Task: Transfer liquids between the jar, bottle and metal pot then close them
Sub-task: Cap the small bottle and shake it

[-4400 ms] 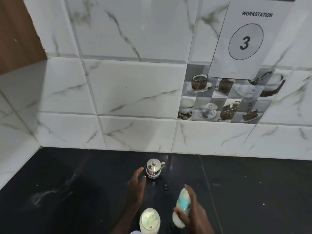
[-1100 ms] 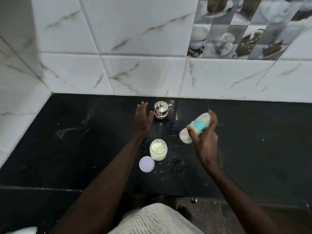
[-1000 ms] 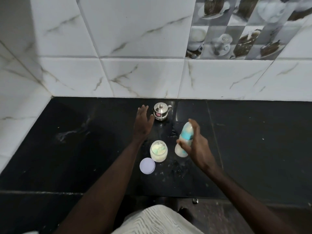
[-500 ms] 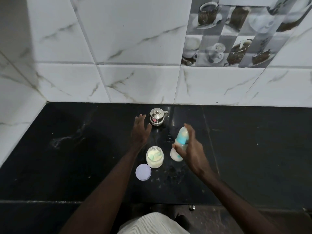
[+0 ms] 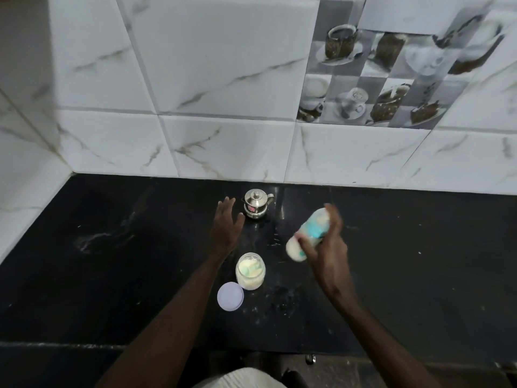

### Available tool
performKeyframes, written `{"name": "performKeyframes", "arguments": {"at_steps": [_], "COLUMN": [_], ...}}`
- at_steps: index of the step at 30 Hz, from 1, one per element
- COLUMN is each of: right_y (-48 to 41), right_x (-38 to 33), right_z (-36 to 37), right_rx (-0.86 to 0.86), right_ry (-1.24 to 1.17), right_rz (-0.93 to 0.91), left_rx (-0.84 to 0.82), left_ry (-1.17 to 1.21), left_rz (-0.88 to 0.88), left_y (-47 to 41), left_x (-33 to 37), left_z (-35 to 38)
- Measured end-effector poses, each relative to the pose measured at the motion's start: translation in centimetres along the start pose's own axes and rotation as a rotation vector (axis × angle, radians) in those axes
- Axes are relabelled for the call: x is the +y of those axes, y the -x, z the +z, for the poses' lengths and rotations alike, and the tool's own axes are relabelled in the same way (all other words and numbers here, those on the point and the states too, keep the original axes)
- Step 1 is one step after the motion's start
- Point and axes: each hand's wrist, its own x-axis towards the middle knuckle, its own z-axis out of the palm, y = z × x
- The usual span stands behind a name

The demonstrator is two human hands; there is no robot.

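A small metal pot point(image 5: 256, 207) with its lid on stands near the back of the black counter point(image 5: 112, 261). My left hand point(image 5: 226, 226) rests flat on the counter just left of the pot, fingers spread, holding nothing. An open glass jar point(image 5: 250, 271) of pale creamy liquid stands in front of that hand, and its round lilac lid point(image 5: 230, 296) lies flat beside it. My right hand point(image 5: 326, 247) grips a white bottle point(image 5: 306, 235) with a teal label, tilted and blurred, above the counter to the right of the jar.
White marble-look tiles form the back wall point(image 5: 223, 79) and the left wall point(image 5: 25, 163). Wet splashes point(image 5: 282, 299) dot the counter in front of the jar. The counter's front edge point(image 5: 84, 345) runs below my arms.
The bottle in my right hand has swung from near upright to tilted, moving up and to the right. The left hand, pot, jar and lid have stayed put.
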Motion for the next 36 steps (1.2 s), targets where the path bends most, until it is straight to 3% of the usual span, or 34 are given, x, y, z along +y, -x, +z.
{"name": "performKeyframes", "arguments": {"at_steps": [1,4,8,11,12,15,18,19,22,26,29,33,36], "right_y": [-0.3,0.5,-0.4,1.1,1.3,0.0,1.4,1.6,0.3,1.4,-0.1,0.6,-0.2], "right_x": [0.1,-0.1,0.5,0.3,0.5,1.0,0.9,1.2,1.4,0.4,0.3,0.7,1.2], "right_z": [-0.1,-0.1,-0.6,-0.1,-0.1,-0.3,-0.1,-0.2,-0.4,0.8,0.6,1.2,1.0], "right_rx": [0.04,-0.155,0.088,-0.173,-0.172,0.044,-0.192,-0.189,0.076,-0.125,0.072,-0.169,-0.081], "right_ry": [-0.025,0.043,-0.033,0.09,0.114,0.007,0.134,0.155,-0.009,0.075,-0.047,0.052,-0.042], "right_rz": [0.016,-0.024,0.029,-0.037,-0.044,0.022,-0.054,-0.062,0.025,-0.023,0.007,-0.018,0.041], "left_rx": [0.005,-0.011,0.011,-0.006,-0.007,0.01,-0.012,-0.014,0.009,-0.022,0.004,-0.009,0.015], "left_ry": [0.005,-0.016,0.015,-0.013,-0.014,0.001,-0.012,-0.008,0.003,-0.029,-0.003,-0.032,-0.014], "left_rz": [-0.007,0.011,-0.018,0.008,0.011,-0.023,-0.012,-0.014,-0.038,-0.035,-0.048,-0.035,-0.047], "left_y": [0.1,0.5,0.4,0.7,0.6,0.5,0.8,0.6,0.6,0.7,0.5,0.6,0.7], "left_x": [0.0,-0.1,0.1,-0.1,0.0,0.0,-0.1,0.0,-0.2,-0.6,-0.6,-0.8,-0.4], "left_z": [0.0,-0.2,-0.1,-0.2,-0.2,-0.1,-0.1,-0.1,-0.1,0.0,0.1,-0.1,-0.4]}}
